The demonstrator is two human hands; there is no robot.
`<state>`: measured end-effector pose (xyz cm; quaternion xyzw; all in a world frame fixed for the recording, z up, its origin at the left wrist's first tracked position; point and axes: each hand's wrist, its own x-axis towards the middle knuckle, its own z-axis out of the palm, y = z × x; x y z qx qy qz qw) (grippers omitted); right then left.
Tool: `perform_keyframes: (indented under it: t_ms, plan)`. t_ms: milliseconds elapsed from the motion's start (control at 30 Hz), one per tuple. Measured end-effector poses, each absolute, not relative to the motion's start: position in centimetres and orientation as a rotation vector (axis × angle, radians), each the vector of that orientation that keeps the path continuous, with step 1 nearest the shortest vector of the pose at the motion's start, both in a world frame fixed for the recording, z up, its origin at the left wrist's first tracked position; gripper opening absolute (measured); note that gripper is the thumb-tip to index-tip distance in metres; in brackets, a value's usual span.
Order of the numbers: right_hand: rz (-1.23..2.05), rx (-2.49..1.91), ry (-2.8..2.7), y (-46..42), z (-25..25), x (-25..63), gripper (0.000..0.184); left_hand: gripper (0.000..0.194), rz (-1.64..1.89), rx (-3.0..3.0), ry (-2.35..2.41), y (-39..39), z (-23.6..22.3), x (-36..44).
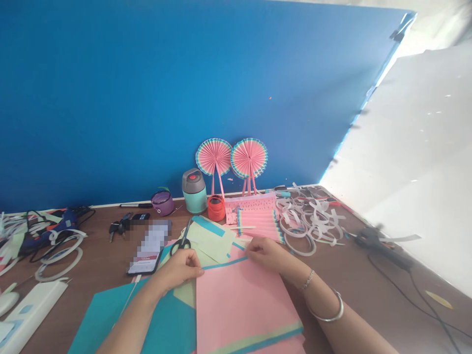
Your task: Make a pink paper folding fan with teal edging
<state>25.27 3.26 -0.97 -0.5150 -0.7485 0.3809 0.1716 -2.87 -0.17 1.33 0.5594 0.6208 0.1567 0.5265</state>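
The pink sheet (241,300) lies at the bottom centre of the frame, spreading from the fingers toward the lower edge; it runs out of view there, so I can't tell which side is longer. Left of it, the teal sheet (98,312) reaches under the left forearm. From where I stand, the left hand (180,269) has thumb and forefinger pinched at the pink sheet's upper left corner. The right hand (266,253) sits curled at that edge's upper right end, neither hand clearly nearer; whether its fingertips grip, I can't tell. Between them runs the narrow blue strip (223,264), slanting slightly up rightward.
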Motion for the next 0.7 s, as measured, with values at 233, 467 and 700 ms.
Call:
perform_keyframes:
  t_ms: [233, 467, 700]
  plan:
    - [0.667, -1.46, -2.102, 3.4, -1.4, 23.2, 0.016, 0.02, 0.339, 1.381, 1.499, -0.3, 1.9, -2.9]
    - [0.423, -1.515, -2.176, 3.6, -2.5, 21.3, 0.018, 0.025, 0.334, 1.345, 1.436, -0.4, 2.2, -3.1]
    - [0.297, -1.503, -2.208, 3.7, -3.0, 21.5, 0.021, 0.028, 0.319, 1.25, 1.346, -0.1, 2.1, -3.8]
